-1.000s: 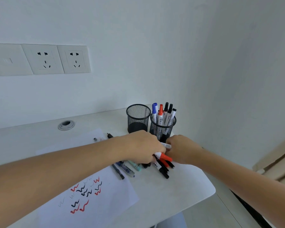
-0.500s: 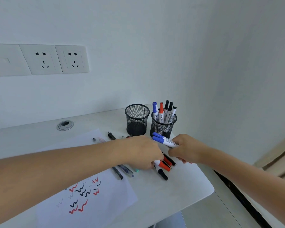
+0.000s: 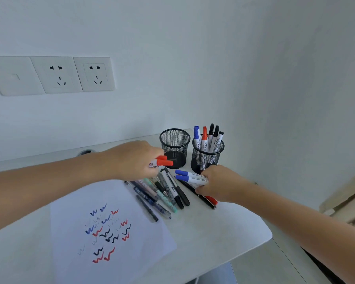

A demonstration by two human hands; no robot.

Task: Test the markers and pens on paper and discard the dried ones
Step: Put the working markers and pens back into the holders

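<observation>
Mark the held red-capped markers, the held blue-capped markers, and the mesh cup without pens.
Red-capped markers point(image 3: 165, 162): head view, on a red cap.
Blue-capped markers point(image 3: 195, 179): head view, on a white barrel.
Empty mesh cup point(image 3: 174, 146): head view, on its front wall.

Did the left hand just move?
Yes. The left hand, gripping red-capped markers, lifted off the pen pile, now left of the empty mesh cup.

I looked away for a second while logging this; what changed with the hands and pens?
The left hand lifted off the pile gripping two red-capped markers, toward the empty cup. The right hand picked up two blue-capped markers and holds them near the full cup. The paper, both cups and the rest of the pile stayed put.
</observation>
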